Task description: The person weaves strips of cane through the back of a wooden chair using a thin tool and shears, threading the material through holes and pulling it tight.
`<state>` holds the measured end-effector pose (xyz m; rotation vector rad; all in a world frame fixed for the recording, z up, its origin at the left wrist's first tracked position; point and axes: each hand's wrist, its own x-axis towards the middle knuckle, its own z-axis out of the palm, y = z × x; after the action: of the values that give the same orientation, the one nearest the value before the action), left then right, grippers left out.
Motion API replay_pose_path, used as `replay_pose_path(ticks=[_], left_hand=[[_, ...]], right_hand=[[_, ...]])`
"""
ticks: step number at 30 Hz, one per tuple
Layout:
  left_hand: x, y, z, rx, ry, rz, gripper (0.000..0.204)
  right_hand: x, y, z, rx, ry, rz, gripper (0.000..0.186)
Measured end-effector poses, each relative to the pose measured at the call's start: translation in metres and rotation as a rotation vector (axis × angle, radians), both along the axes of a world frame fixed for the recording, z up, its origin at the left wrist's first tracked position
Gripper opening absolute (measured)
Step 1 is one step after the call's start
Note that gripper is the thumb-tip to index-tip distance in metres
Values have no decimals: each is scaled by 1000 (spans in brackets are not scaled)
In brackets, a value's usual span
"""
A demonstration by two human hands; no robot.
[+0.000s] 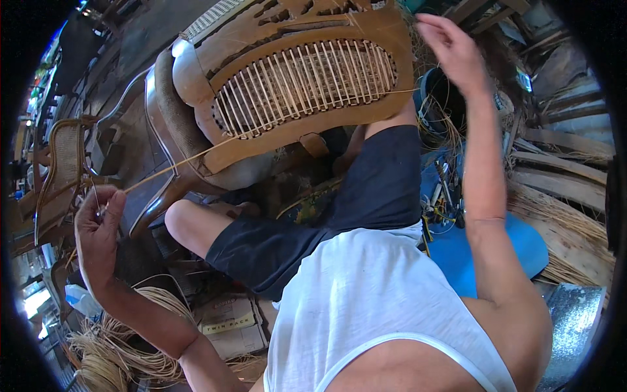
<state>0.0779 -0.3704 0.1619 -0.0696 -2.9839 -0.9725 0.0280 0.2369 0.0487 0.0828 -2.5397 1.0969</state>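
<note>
Head view, left hand pinching cane strand, wooden chair back

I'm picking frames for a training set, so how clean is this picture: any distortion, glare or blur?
Head view: strong fisheye bending with black corners; blown-out glare at the left rim; the cane strand stays sharp, while the right hand is slightly soft; the chair back is evenly lit.

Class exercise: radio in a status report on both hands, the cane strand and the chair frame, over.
Left hand pinching cane strand, pulled taut. Right hand raised at chair frame edge; grip unclear. Woven panel partly strung. Frame rests across lap; loose cane coil below left arm.
</note>
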Motion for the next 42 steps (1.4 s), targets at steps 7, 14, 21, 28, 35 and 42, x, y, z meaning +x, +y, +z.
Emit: replay_pose_path(ticks=[7,14,21,28,35,42], left_hand=[[17,141,21,155,22,-556,8],[21,67,-49,283,-134,-107,4],[53,211,-129,126,-71,-526,22],[59,240,-135,449,-226,-605,17],[53,235,-136,462,-265,-555,16],[-5,198,-140,380,5,7,25]], right_hand=[[64,-232,31,-645,19,904,28],[98,-140,2,-326,-395,671,16],[127,-128,-12,66,-651,801,60],[138,-136,-22,-138,-466,601,25],[130,-142,-33,-267,-546,634,14],[98,-94,-44,-66,-362,187,6]])
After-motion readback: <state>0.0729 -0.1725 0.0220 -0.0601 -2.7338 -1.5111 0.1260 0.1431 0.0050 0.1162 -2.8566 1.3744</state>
